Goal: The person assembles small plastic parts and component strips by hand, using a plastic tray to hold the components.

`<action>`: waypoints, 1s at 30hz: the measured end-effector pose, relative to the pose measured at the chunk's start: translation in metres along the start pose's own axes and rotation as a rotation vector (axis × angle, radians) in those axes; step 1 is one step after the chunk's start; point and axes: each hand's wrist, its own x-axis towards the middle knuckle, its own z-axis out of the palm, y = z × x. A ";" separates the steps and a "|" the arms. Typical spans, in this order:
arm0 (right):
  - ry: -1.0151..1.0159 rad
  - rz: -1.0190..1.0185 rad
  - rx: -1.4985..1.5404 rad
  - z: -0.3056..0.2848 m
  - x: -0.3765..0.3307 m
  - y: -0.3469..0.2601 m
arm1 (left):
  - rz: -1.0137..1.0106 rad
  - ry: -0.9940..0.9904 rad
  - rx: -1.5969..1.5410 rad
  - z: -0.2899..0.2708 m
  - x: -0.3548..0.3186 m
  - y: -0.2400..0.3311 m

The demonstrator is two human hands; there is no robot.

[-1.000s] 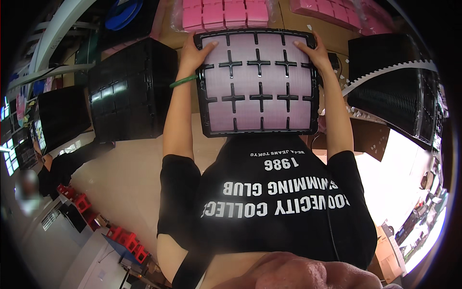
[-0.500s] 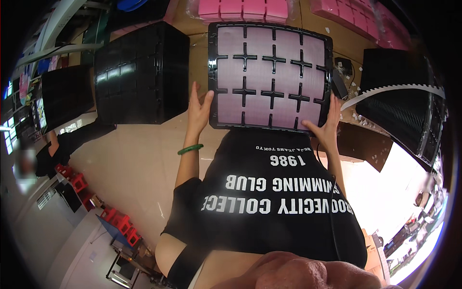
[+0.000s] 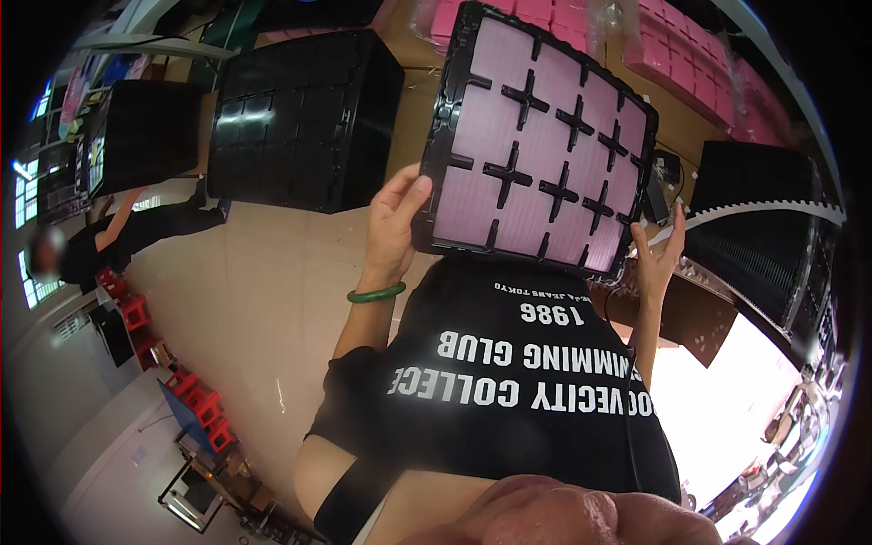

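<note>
Left hand (image 3: pixel 393 227): touching the left edge of a black frame (image 3: pixel 574 124) with partly curled fingers; cannot tell whether gripping firmly or only steadying.
Right hand (image 3: pixel 658 262): spread open beside the frame's lower right corner, with fingers raised; cannot tell whether touching at the thumb.
Black frame: set at a slant between and beyond both hands, with pale pink panels among crossed black ribs.
Lower right corner: could drop or swing loose, given so little visible hold from the open right hand.
Far edge: could bump the pink blocks (image 3: pixel 559 18) beyond both hands if pushed forward; cannot tell how near in depth.
Toothed white strip (image 3: pixel 772 208): running off to the right from just beside the right hand; could snag fingers or frame on a sideways shift.
Small black device (image 3: pixel 668 171): just beyond the right fingertips; likely to be knocked by a turn that way.
Black stack (image 3: pixel 291 127): beyond and left of the left hand, apart from the frame but limiting any leftward swing.
Ribbed black stack (image 3: pixel 754 241): right of the right hand, past the strip.
Red stools (image 3: pixel 195 404): well left of the left hand, out of the way.
</note>
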 end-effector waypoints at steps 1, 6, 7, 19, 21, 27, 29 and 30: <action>-0.006 -0.001 0.007 0.002 0.000 -0.005 | 0.052 0.059 0.049 0.008 -0.004 0.024; -0.037 -0.173 -0.051 -0.001 0.006 -0.036 | 0.725 0.096 0.480 -0.001 -0.097 0.204; -0.027 -0.179 -0.043 -0.001 0.006 -0.035 | 0.951 0.273 0.656 -0.020 -0.121 0.225; -0.079 -0.171 -0.033 0.000 -0.014 -0.040 | 0.816 0.315 1.808 -0.112 0.067 0.073; -0.026 -0.170 -0.050 -0.010 -0.021 -0.039 | 0.727 0.340 1.800 -0.125 0.075 0.027; 0.056 -0.028 -0.064 -0.032 -0.023 -0.005 | 0.741 0.431 1.819 -0.100 0.062 0.011; 0.132 -0.065 -0.100 -0.043 -0.015 0.019 | 0.647 0.355 1.833 -0.099 0.052 0.014; 0.169 -0.003 -0.012 -0.053 -0.012 0.029 | 0.655 0.337 1.827 -0.100 0.051 0.012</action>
